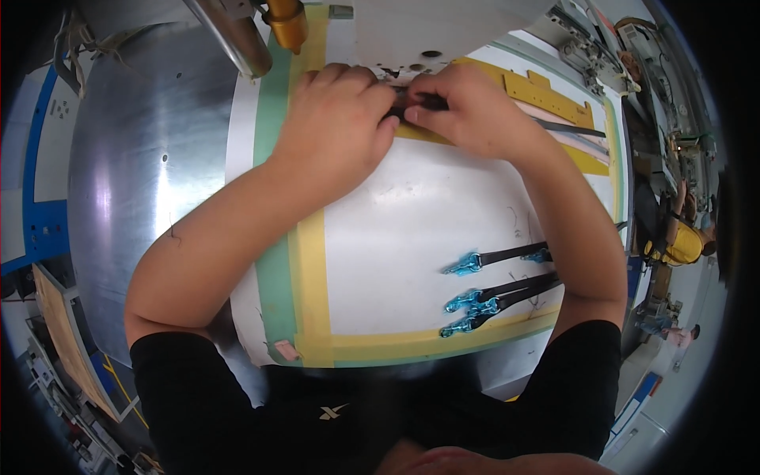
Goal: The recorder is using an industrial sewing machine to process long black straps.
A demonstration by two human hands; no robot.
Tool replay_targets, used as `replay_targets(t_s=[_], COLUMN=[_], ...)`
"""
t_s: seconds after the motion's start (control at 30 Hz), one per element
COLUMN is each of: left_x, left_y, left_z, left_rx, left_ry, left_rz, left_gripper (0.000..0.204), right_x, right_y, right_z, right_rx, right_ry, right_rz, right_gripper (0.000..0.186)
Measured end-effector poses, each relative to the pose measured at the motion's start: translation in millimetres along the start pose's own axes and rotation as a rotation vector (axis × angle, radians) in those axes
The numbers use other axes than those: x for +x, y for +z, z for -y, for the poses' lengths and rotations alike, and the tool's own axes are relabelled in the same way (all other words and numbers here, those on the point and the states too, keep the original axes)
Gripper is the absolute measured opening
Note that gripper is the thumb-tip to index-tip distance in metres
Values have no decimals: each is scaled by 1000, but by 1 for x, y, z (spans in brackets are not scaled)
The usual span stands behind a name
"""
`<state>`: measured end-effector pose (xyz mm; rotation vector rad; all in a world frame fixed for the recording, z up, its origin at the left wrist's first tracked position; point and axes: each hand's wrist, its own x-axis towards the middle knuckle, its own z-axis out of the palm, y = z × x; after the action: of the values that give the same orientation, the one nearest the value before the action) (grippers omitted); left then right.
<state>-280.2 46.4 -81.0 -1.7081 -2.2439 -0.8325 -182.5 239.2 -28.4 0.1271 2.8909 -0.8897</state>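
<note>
Both my hands are close together at the far side of the white work surface [427,206], beneath a white machine head. My left hand [332,115] is palm down with its fingers curled, thumb and forefinger at a small dark piece that looks like the end of a black strap [401,101]. My right hand [471,111] pinches the same dark piece from the other side. Most of that piece is hidden by my fingers. Under and beside my right hand lies a yellow plate [546,99] with small holes, and a black strap [570,127] runs along it.
Several black straps [511,255] with blue-wrapped metal clips [463,264] lie by my right forearm. The machine's white body [451,32], steel post [233,39] and brass-coloured cylinder [286,24] stand close beyond my hands. A pinkish block [286,350] sits at the near left corner. People work at far right.
</note>
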Motion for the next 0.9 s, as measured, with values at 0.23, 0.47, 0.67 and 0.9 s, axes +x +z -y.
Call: replay_targets(t_s=[0.23,0.47,0.67,0.9], left_x=[-1,-1,2,4], left_y=[-2,0,-4,-6], left_z=[14,17,11,8], left_rx=[6,104,130,194], left_ry=[159,159,127,83], left_rz=[22,136,158,229], left_gripper=[24,26,27,31], right_x=[16,26,17,-21], right_y=[8,10,8,19], right_z=[-12,-18,-18,-34], right_rx=[56,1,-36,-302], right_ry=[53,112,97,-184], right_rz=[-121,-137,-247,-317], right_gripper=[34,38,32,36])
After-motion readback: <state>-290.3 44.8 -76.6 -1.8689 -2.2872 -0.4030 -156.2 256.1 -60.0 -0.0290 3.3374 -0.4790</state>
